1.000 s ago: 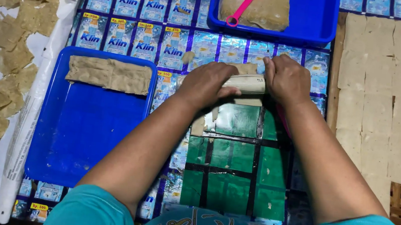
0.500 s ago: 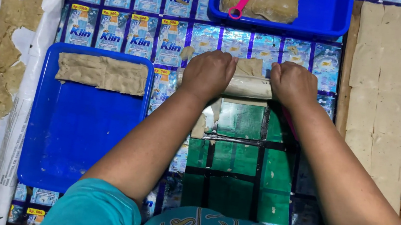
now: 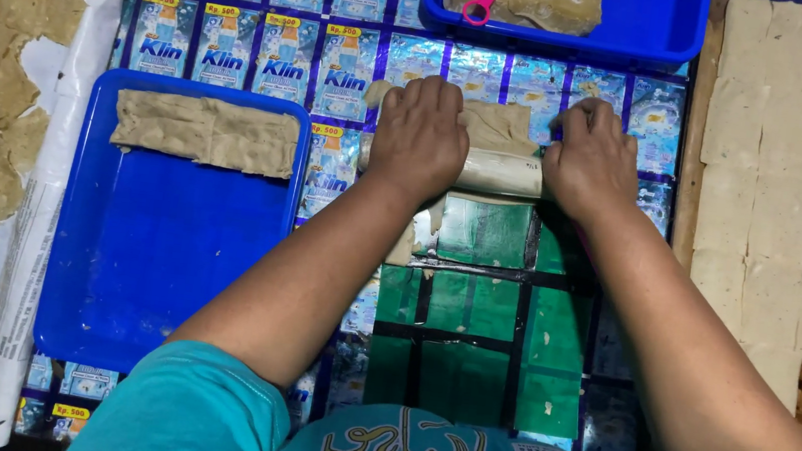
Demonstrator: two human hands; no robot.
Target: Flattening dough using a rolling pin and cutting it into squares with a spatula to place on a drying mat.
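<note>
Both hands, left hand (image 3: pixel 421 137), right hand (image 3: pixel 589 161), press roller (image 3: pixel 500 172) over blue sachet mat (image 3: pixel 279 60).

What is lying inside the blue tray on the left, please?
The blue tray holds one flat beige dough sheet along its far edge. Whatever lies beneath that sheet is covered.

Single view, worn on the head, aimed almost straight down over the chest and both forearms onto a sachet mat (image 3: pixel 338 67). Close in: left hand (image 3: pixel 421 137) and right hand (image 3: pixel 589 161) just above frame centre, on a roller (image 3: pixel 497 173). Teal shirt along the bottom edge. Blue tray (image 3: pixel 156 258) at left, second tray (image 3: pixel 665 24) cut by the top edge, pale squares (image 3: pixel 789 179) at right. No second view to overlap.
</note>
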